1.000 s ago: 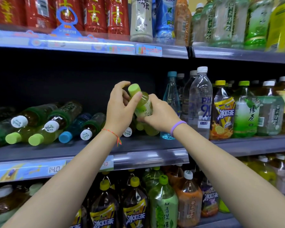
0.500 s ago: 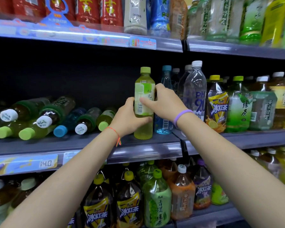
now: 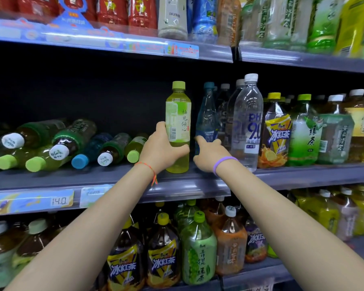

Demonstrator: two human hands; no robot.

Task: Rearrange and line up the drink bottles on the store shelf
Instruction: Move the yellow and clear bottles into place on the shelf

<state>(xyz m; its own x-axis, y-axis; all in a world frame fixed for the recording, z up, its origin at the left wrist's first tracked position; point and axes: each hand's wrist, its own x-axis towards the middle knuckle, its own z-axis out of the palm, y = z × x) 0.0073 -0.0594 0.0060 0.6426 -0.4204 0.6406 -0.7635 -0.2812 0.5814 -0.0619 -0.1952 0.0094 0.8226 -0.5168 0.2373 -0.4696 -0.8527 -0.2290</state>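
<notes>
A yellow-green tea bottle (image 3: 178, 114) with a green cap stands upright near the front of the middle shelf (image 3: 82, 178). My left hand (image 3: 158, 150) grips its lower half, thumb on the left side and fingers curled round the front. My right hand (image 3: 210, 156) is off that bottle, just to its right, with fingers stretched toward the base of a slim blue bottle (image 3: 207, 118); whether they touch it is unclear. Left of my hands, several bottles (image 3: 72, 143) lie on their sides, caps facing out.
To the right, upright bottles stand in rows: a clear water bottle (image 3: 248, 118), iced tea (image 3: 276, 133), green tea (image 3: 305, 133). The upper shelf edge (image 3: 177, 50) hangs close above. Large bottles (image 3: 198, 248) fill the lower shelf. Dark open room lies behind the lying bottles.
The tea bottle went from tilted in both hands to upright on the shelf. My right hand let go of it and dropped to the right, toward the blue bottle.
</notes>
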